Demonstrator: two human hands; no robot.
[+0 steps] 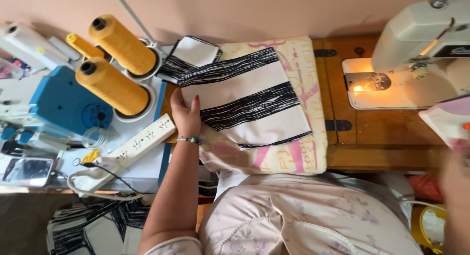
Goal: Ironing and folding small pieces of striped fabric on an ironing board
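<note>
Two hands show in our head view, but only one is clear. Largest first: the wooden tabletop (pixel 382 137) spans the frame's right half, and the white sewing machine (pixel 416 34) stands on its far right with its lamp lit over the needle plate. A pale patterned cloth (pixel 313 113) in cream and pink covers the tabletop's left part and hangs over the near edge. On that cloth lies the striped fabric piece (pixel 245 96), white with rough black bands, lying flat; a second folded bit of the same print (pixel 193 54) sits at its far left corner.

Left of the tabletop we note a blue machine (pixel 63 103) and three yellow thread cones (pixel 110 86), two large and one slim, standing near the wall. A white power strip (pixel 139 142) lies slanted just beside our wrist, and a phone (pixel 27 169) rests at the left edge.

Our left hand (pixel 186 115) lies flat on the striped piece's left edge, fingers together and pressing down, not pinching anything; a beaded bracelet (pixel 190 139) circles the wrist. Our right hand (pixel 455 186) is a blur at the right edge below a pink-and-white iron (pixel 448 120); we cannot tell its grip.
</note>
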